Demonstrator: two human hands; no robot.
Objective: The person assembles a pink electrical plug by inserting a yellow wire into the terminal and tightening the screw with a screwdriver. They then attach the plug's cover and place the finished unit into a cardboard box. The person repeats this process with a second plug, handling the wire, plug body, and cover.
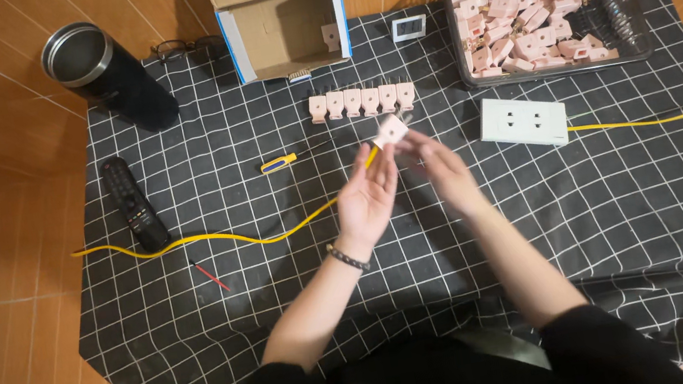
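Pink plastic is showing everywhere on this surface [190, 271], which is lying under a black cloth with a white grid. One pale pink plug [391, 130] is being held up just above the middle of the frame, with the left hand [367, 199] closing its fingers [383, 163] around the plug from below. The right hand [445, 168] is reaching in beside it, its fingers [412, 141] touching or nearly touching the plug; I cannot tell whether they are gripping it or only resting loosely open. One yellow cable [212, 239] is running from the left of the frame up toward the plug.

Just above the hands, six more pink plugs [362, 101] are lying in one neat row. At the upper right, one dark wire basket [630, 0] is holding a heap of further pink plugs, too many and too tangled to count. Below the basket, one white socket block [523, 121] is lying with a second yellow cable [650, 120] trailing off to the right edge.

At the top centre, one open cardboard box [283, 23] is standing, with one small white timer [409, 27] just to its right. One yellow-handled screwdriver [282, 162] is lying left of the hands, and one small red-handled tool [213, 277] is lying lower left. One black remote control [132, 203] is resting at the left, one dark steel tumbler [108, 74] is standing in the upper left, and one pair of glasses [186, 48] is lying beside it.
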